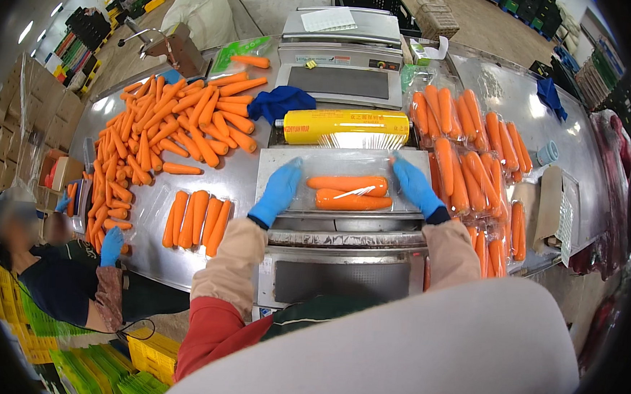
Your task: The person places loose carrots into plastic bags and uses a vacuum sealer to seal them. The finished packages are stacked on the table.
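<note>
Two carrots lie side by side under shiny clear film on the steel plate of a wrapping machine. At their left, my left hand in a blue glove rests by the film's edge. My right hand, gloved alike, is beyond their right end with its fingertips near the far corner of the film. Whether either hand grips the thin film cannot be made out. Behind the plate sits a yellow roll of cling film. A dark heating plate is nearest my body.
Loose carrots are heaped on the left of the steel table; carrots in pairs lie nearer. Wrapped carrot packs are piled at right. A second wrapping machine stands behind, a blue cloth beside it. A co-worker's gloved hand touches the heap.
</note>
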A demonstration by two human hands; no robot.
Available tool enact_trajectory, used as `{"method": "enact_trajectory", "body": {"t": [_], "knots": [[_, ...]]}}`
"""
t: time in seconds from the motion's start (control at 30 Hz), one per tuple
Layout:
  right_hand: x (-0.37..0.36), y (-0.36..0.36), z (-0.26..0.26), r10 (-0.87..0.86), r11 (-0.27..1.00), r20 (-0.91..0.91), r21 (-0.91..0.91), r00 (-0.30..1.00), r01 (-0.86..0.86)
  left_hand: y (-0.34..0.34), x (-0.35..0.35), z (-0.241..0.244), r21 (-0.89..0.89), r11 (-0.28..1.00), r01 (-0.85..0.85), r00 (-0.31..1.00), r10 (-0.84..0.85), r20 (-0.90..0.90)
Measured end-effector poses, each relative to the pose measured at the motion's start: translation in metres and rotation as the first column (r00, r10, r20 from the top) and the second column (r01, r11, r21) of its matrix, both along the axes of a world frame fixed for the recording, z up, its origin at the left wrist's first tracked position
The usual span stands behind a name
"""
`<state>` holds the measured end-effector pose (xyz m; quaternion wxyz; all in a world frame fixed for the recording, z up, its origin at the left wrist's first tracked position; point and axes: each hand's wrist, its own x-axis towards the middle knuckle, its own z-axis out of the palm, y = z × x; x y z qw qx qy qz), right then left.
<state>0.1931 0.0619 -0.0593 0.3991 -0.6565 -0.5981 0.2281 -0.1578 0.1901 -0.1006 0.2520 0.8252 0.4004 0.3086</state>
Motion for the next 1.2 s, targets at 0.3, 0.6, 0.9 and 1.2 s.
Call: {"method": "enact_trajectory", "body": {"t": [0.3,0.6,0.9,1.2], "knots": [[0.002,-0.044,0.019,0.043,0.889,-0.226,-0.435,0.973,-0.140,-0.040,-0.019,0.025,-0.598,0.799,0.062,0.998,-0.049,0.038],[-0.013,-0.060,-0.007,-0.004,0.999,-0.139,-0.053,0.990,-0.004,-0.052,-0.016,0.015,0.060,0.998,-0.025,0.993,0.018,0.120],[-0.075,-0.161,0.062,-0.347,0.929,-0.607,-0.329,0.715,0.172,-0.156,-0.051,0.074,-0.772,0.633,0.054,0.790,0.446,0.420],[-0.094,-0.198,-0.025,-0.416,0.909,-0.644,-0.325,0.642,0.262,-0.206,-0.085,-0.012,-0.808,0.577,-0.118,0.748,0.588,0.310]]}}
